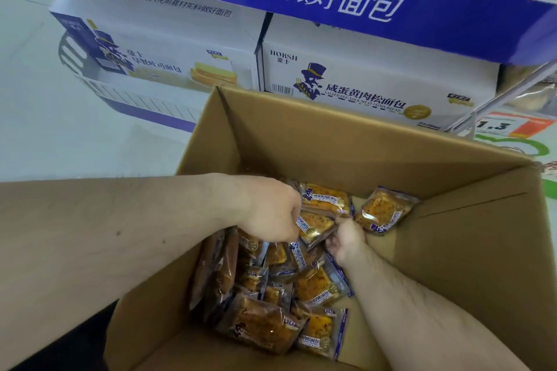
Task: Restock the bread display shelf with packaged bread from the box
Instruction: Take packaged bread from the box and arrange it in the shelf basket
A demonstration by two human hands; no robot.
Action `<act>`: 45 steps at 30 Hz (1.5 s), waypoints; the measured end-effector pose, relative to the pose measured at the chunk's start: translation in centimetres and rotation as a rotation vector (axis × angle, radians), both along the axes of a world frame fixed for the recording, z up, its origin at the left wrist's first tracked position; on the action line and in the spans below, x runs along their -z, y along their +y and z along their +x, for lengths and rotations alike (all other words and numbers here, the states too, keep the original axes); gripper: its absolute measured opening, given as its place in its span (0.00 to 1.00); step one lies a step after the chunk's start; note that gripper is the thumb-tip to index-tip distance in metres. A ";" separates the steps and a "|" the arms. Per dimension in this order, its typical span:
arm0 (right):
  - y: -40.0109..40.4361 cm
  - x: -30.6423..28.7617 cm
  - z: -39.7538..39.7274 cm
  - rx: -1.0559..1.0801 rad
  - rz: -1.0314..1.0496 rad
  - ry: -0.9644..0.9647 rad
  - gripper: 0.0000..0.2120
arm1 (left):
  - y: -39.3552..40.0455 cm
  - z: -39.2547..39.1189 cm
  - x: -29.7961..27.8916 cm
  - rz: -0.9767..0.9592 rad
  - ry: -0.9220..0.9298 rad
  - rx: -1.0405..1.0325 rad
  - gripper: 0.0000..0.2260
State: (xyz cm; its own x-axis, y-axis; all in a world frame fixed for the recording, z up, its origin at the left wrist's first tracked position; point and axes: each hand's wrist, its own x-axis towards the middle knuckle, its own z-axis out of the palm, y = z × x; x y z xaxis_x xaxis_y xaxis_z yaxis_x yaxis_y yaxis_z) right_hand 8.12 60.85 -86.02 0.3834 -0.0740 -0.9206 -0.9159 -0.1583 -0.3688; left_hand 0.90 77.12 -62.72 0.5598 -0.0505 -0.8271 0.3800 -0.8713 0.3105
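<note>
Brown cardboard box (301,135); bread packets (319,283) — golden-orange, blue-and-white print; blue banner (452,18).

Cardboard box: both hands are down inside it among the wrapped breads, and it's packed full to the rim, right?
Not full. The head view shows the cardboard box holding one low layer of wrapped breads, bare floor showing. Both the left hand and right hand are inside.

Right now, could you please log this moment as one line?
phase: picking | left hand: grips bread packet | right hand: reaching packets | cardboard box: part-full
</note>
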 end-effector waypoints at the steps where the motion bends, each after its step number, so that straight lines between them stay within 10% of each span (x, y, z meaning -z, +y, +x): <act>1: -0.2 -0.3 -0.1 -0.006 -0.004 -0.019 0.10 | -0.1 -0.1 0.1 -0.001 0.001 -0.006 0.13; 8: -0.9 -3.2 -1.3 -0.016 -0.034 -0.029 0.13 | -0.2 -1.1 1.0 -0.018 0.084 -0.129 0.13; 16: -0.4 -11.2 -1.4 -0.262 0.144 -0.028 0.06 | -2.2 -2.5 1.5 -0.247 0.218 -0.939 0.21; 22: -3.2 -14.3 -1.5 -0.047 0.597 0.033 0.08 | -1.3 -2.8 2.9 -0.319 0.322 -1.464 0.31; 29: -2.9 -13.5 -3.3 -0.192 0.777 0.110 0.09 | -1.5 -2.2 2.8 -0.469 -0.098 -1.493 0.13; 32: -3.5 -10.7 -2.2 -0.241 0.590 0.077 0.17 | -0.9 -2.0 2.8 -0.390 -0.150 -1.416 0.13; 38: -5.3 -4.2 1.0 -0.513 -0.372 -0.266 0.03 | 0.2 -1.2 2.9 -0.331 -0.152 -1.333 0.16; 41: -3.7 -2.1 1.5 -0.631 -0.410 -0.294 0.03 | 0.7 -1.5 3.5 -0.286 -0.108 -1.325 0.17; 45: -0.2 0.4 2.1 -0.212 -0.217 -0.146 0.20 | 1.0 -2.1 4.4 -0.259 -0.040 -1.338 0.17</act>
State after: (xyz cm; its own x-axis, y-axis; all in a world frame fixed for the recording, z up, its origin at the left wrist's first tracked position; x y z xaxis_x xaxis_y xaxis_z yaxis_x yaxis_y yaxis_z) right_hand 10.17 60.61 -86.47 0.5375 -0.1670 -0.8265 -0.7946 -0.4285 -0.4302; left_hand -1.20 78.12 -67.10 0.3259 0.3949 -0.8590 0.8671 0.2371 0.4380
